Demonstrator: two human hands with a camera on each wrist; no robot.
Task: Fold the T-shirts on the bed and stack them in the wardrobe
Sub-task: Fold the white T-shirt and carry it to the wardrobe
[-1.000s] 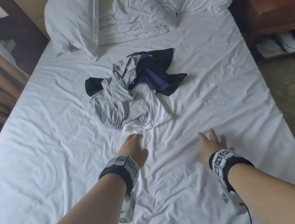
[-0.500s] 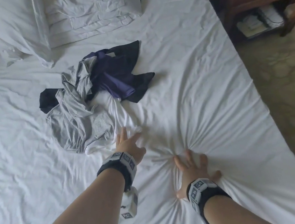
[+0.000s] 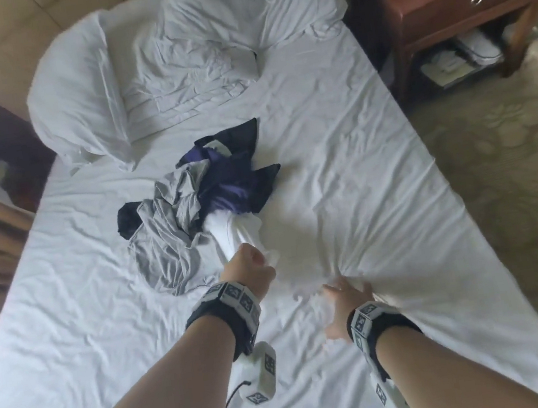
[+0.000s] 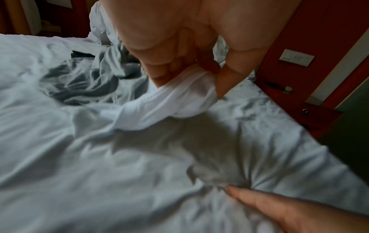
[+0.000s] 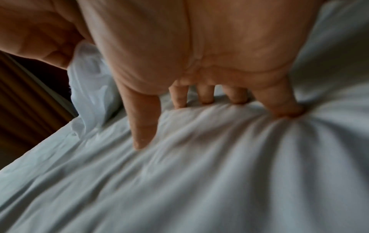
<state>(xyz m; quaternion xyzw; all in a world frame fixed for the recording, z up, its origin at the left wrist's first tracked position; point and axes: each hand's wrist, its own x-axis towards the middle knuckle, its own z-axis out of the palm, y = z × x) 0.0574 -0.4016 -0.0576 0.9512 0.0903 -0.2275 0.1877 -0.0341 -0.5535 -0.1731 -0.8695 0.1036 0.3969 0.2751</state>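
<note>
Left hand (image 3: 250, 268) is clenched tight on a bunched fold of the white cotton T-shirt (image 3: 233, 233), fingers (image 4: 159, 74) and thumb curled round the cloth in the left wrist view, the fabric drawn into a taut rope from the fist up to the pile. Right hand (image 3: 345, 300) is spread wide and flat, fingers (image 5: 143, 119) straight and pressing down into the white bed sheet (image 3: 341, 166), holding nothing; creases fan out from under the fingertips. It sits to the right of the left hand and a little nearer, the two apart. Both wrists carry black bands with patterned marker blocks.

Out from the fist: the white shirt runs into a tangled heap near the middle of the bed, none of it folded. The crumpled grey T-shirt (image 3: 165, 239) lies on the left side of the heap, just beside the left hand. The dark purple T-shirt (image 3: 227, 189) sits on the far side, over the white one's far end, with a black garment (image 3: 244, 134) beneath and beyond it, and a black scrap poking out at the far left edge of the grey.

Farther still, white pillows (image 3: 79, 95) and a rumpled white duvet (image 3: 211, 49) at the head of the bed. On the right, a reddish wooden bedside table (image 3: 460, 0) on patterned carpet (image 3: 512, 152).
</note>
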